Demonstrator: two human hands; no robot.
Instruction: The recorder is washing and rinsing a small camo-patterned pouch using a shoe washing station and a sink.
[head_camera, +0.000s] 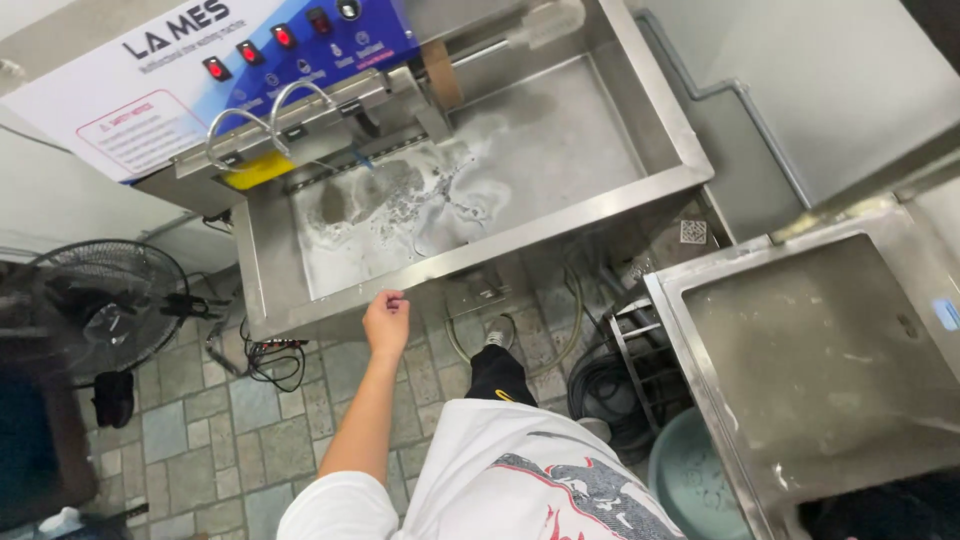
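Note:
My left hand (386, 322) reaches forward with its fingers curled, right at the front rim of a large stainless steel tub (470, 252). Nothing shows inside the hand. The tub holds shallow foamy water (420, 200). At its back edge are two curved metal spouts (262, 112) and a yellow block (258, 170). Behind them sits a blue and white control panel (300, 45) with red buttons. My right hand is out of view. My white shirt (520, 490) fills the bottom of the picture.
A second steel sink (830, 350) stands at the right. A black floor fan (100, 300) is at the left. On the tiled floor (230, 430) under the tub lie cables (275, 362) and hoses (600, 385), beside a wire rack (640, 350) and a teal basin (695, 480).

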